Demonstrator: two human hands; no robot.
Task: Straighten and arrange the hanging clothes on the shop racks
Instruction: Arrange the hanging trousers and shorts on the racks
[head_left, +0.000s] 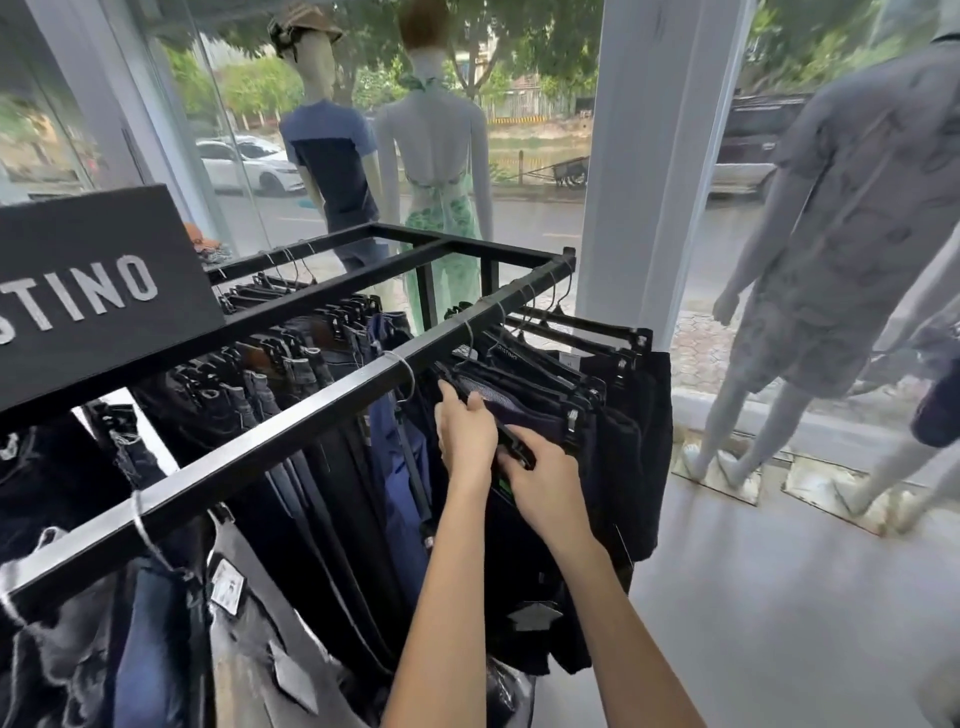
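The dark navy cloth garment (540, 415) hangs on a black plastic clip hanger (517, 446) from the right rail of the black square-tube metal rack (322, 413), packed among others. The left hand (465, 431) curls its fingers over the waistband, and the right hand (545, 483) pinches the hanger's near clip. The cloth looks soft and light, so the stiff hanger seems the surer hold.

A sign (98, 291) sits on the rack's (291, 431) left end, jeans (291, 374) hang inside it, and shorts (618, 431) hang from its right rail, where the left hand (465, 431) grips them and the right hand (545, 478) pinches a hanger (517, 447); two mannequins (332, 156) stand behind the rack, and a pillar (649, 171) and a third mannequin (852, 218) stand to its right.
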